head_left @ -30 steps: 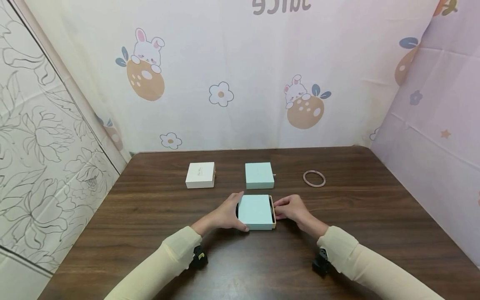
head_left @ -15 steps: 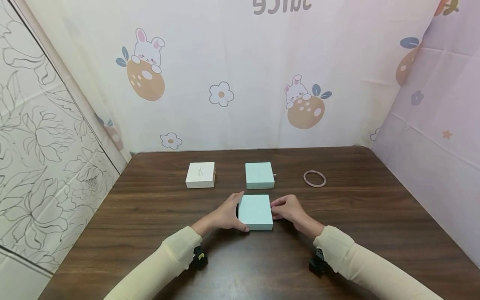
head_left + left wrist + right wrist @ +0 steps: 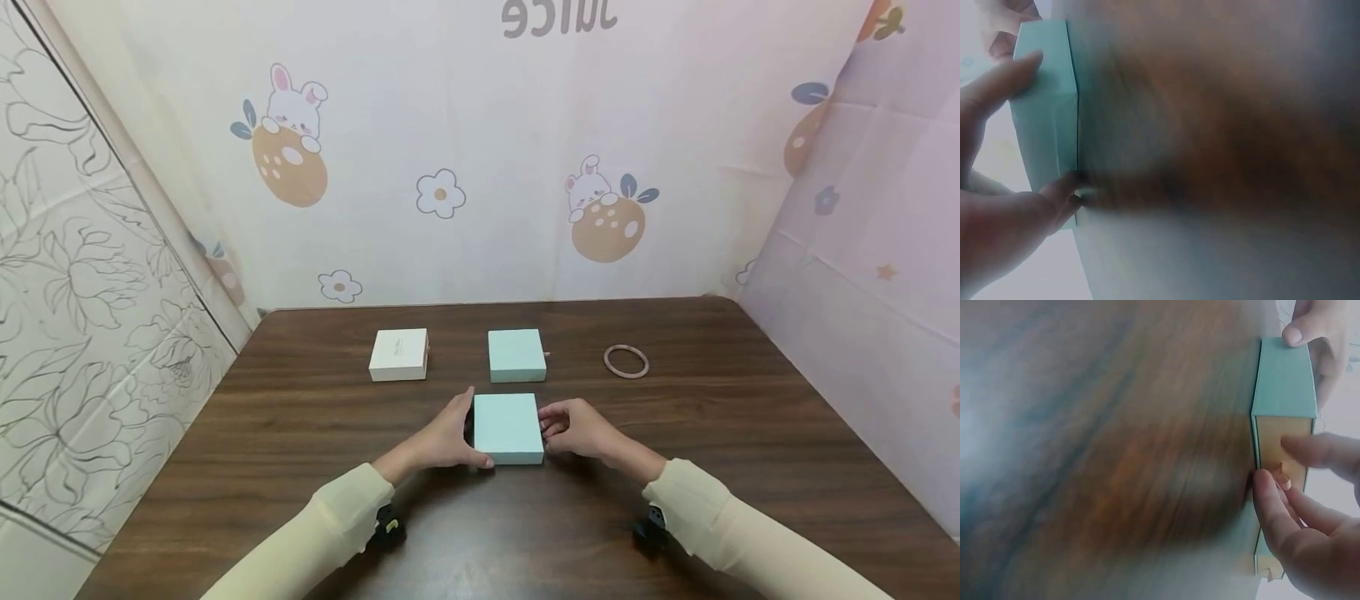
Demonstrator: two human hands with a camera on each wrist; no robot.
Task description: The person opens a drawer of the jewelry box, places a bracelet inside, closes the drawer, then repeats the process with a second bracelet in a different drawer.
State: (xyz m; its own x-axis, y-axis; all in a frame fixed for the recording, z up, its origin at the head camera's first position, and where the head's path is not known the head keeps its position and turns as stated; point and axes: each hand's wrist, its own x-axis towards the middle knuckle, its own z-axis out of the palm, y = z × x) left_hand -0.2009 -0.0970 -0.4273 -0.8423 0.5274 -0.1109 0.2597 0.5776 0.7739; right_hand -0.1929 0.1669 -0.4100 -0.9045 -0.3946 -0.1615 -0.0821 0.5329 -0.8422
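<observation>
Well in from the desk's (image 3: 300, 417) far edge, the left hand (image 3: 442, 436) grips the nearer mint box (image 3: 507, 425); only the right wrist view shows its ribbon tab (image 3: 1283, 479), the right hand's (image 3: 581, 429) fingers parted beside it.

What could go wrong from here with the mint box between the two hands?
1. The right hand is close around the small pull tab; it might snag the tab and drag the drawer out.
2. The left hand holds the near mint box only at its left end, so a sideways push could twist it.
3. The second mint box sits just behind; a shove that way may knock it.
</observation>
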